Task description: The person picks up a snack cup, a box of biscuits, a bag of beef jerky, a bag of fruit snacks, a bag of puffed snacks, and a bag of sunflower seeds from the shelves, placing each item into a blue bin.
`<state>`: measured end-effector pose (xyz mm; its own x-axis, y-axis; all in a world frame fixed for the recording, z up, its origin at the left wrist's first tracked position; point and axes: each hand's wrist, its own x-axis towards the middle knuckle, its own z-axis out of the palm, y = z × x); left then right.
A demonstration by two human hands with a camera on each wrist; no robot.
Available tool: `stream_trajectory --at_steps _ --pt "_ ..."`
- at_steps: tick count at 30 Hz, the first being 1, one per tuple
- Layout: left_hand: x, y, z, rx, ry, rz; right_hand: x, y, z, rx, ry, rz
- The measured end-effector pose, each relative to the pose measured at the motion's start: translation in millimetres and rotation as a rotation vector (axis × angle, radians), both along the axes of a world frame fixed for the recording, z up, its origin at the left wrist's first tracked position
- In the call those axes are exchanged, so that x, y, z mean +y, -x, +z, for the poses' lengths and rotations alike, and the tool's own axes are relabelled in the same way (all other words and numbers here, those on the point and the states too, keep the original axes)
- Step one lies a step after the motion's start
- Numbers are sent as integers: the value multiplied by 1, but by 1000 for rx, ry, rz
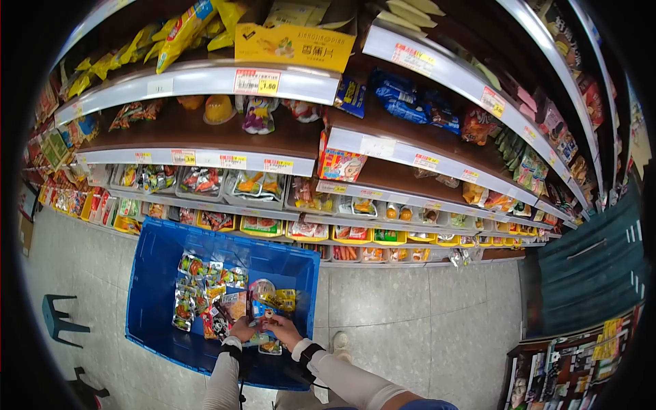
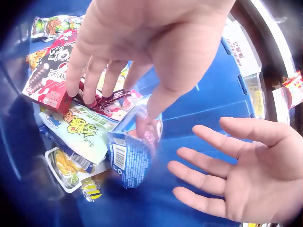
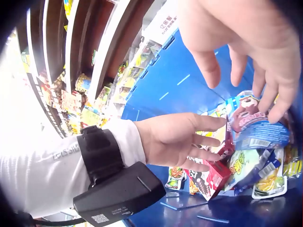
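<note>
A blue package with a pink and brown print [image 1: 262, 311] [image 2: 130, 153] [image 3: 260, 130] lies on other snacks in a blue crate [image 1: 154, 273]. My left hand [image 1: 240, 330] [image 2: 151, 45] [image 3: 173, 142] is over the pile with its fingers spread; in the left wrist view its thumb overlaps the package's edge, and contact is unclear. On the package's other side is my right hand [image 1: 283, 331] [image 2: 255, 175] [image 3: 253, 42], fingers apart and holding nothing. Beside the package lie a black and red box [image 2: 49, 85] [image 3: 213, 179] and a pale green pouch [image 2: 78, 132] [image 3: 244, 165].
Several small packets [image 1: 195, 287] fill the crate's left part. Beyond the crate stand store shelves [image 1: 205, 139] with snacks, price tags and plastic bins. A dark green stool [image 1: 61, 320] stands on the tiled floor at the left. A shoe [image 1: 340, 342] is right of the crate.
</note>
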<state>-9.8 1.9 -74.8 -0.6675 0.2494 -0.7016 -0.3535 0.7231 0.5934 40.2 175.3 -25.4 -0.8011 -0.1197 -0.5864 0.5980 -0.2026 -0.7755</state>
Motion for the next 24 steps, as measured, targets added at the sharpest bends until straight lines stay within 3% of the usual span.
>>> stream_trajectory --at_steps 2,4,5,8,10,14,16,20,23,24 --pt "-13 -8 -44 83 -72 147 1 1 11 -25 -53 -19" --pt "11 -4 56 81 -42 212 3 -3 18 12 -38 -71" --pt "10 -5 54 77 -114 253 10 -1 63 -57 -70 -11" --pt "15 -12 83 88 -279 300 23 -5 111 -108 34 32" --pt "21 -17 106 7 -421 367 31 -9 120 -145 92 54" --pt "32 -25 150 53 -469 335 47 -15 143 -178 136 63" --pt "33 -24 135 103 -557 367 50 -19 126 -72 143 111" --pt "52 -39 178 121 -531 369 65 -31 132 -57 197 121" --pt "74 -47 217 158 -578 353 78 -43 165 24 189 148" --pt "84 -52 231 158 -578 372 85 -54 193 124 300 95"
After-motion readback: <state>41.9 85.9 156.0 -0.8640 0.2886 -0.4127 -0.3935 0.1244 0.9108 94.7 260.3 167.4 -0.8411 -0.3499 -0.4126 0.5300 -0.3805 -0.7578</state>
